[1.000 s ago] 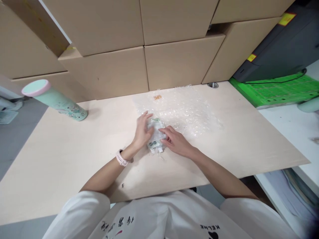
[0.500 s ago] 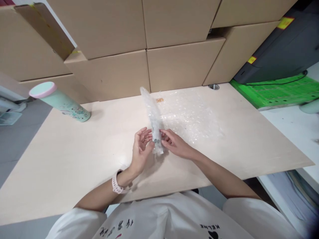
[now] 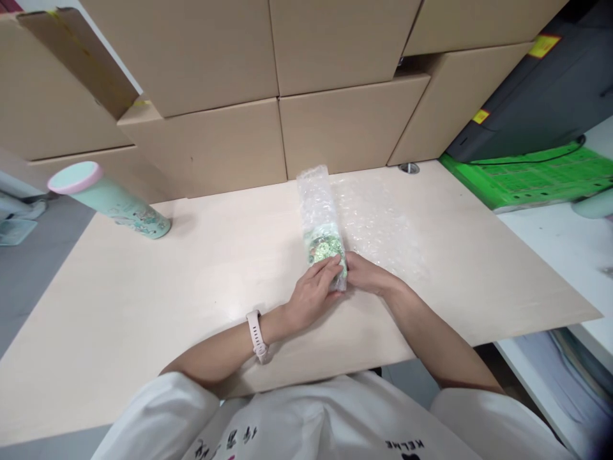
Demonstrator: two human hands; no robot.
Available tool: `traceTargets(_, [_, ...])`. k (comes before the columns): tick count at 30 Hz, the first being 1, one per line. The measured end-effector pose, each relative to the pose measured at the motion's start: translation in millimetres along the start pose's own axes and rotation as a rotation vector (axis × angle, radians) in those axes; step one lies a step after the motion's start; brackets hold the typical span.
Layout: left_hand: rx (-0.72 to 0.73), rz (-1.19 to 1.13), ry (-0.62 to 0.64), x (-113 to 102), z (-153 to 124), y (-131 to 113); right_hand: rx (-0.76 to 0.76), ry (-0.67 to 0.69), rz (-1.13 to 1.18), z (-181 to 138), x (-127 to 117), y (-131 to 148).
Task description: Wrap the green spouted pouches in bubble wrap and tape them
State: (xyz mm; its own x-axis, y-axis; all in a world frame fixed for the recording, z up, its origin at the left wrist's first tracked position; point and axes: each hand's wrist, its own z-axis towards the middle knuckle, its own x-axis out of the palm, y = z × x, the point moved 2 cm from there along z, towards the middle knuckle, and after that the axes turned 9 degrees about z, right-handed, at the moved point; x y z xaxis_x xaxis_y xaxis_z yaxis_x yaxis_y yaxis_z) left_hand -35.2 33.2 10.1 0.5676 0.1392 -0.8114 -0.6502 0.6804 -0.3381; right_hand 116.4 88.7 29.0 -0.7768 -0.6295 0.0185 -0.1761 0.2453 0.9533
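Note:
A green-patterned item (image 3: 325, 246) shows through a strip of bubble wrap (image 3: 316, 198) that stretches away toward the boxes. My left hand (image 3: 313, 287) lies over its near end, with the fingers closed together across the wrapped item. From the other side, my right hand (image 3: 366, 273) grips the right edge of the bundle, its fingertips partly hidden. What exactly the green item is cannot be made out. To the right of it, a flat bubble wrap sheet (image 3: 383, 233) is spread on the light wooden table (image 3: 205, 275).
A mint cup (image 3: 115, 201) with a pink rim stands at the left. Stacked cardboard boxes (image 3: 349, 121) line the table's back edge. A green crate (image 3: 541, 169) sits at the right under a dark grey case (image 3: 536, 89). A round metal fitting (image 3: 409, 168) is set in the tabletop.
The wrapped item has turned from its narrow edge to its wide green face and shifted right. My left hand has moved from beside it to on top of it.

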Motion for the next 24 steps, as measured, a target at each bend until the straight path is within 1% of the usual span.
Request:
traceTargets(4, [0.024,0.077,0.034,5.7,1.2,-1.5,0.033,-0.077,-0.181,-0.7,-12.3,-5.3])
traceTargets(8, [0.046,0.121,0.064,8.8,-0.1,1.0,0.019,-0.116,-0.240,-1.2,-20.3,-7.6])
traceTargets(11, [0.074,0.120,0.115,11.3,-0.3,3.5,-0.003,-0.150,-0.298,-2.3,-27.7,-6.7])
traceTargets(13, [0.099,0.131,0.150,13.0,0.1,3.8,-0.035,-0.225,-0.339,-4.6,-35.4,-4.7])
traceTargets(16, [0.107,0.159,0.181,15.9,0.3,3.0,-0.093,-0.422,-0.364,-10.9,-48.4,0.2])
traceTargets(17, [0.098,0.164,0.184,17.0,0.1,2.8,-0.117,-0.468,-0.362,-13.0,-51.2,2.0])
traceTargets(18, [0.088,0.169,0.180,18.0,-0.4,2.8,-0.142,-0.486,-0.353,-14.4,-52.4,3.6])
traceTargets(19, [0.079,0.174,0.173,18.9,-1.0,2.8,-0.167,-0.469,-0.341,-15.0,-51.9,4.8])
traceTargets(21, [0.067,0.188,0.160,20.8,-2.5,2.7,-0.200,-0.368,-0.336,-13.3,-46.7,5.3])
traceTargets(22, [0.060,0.196,0.155,21.8,-3.1,2.6,-0.208,-0.322,-0.350,-11.5,-43.4,4.5])
traceTargets(24, [0.037,0.208,0.152,23.7,-3.8,2.0,-0.207,-0.274,-0.398,-7.3,-37.9,1.5])
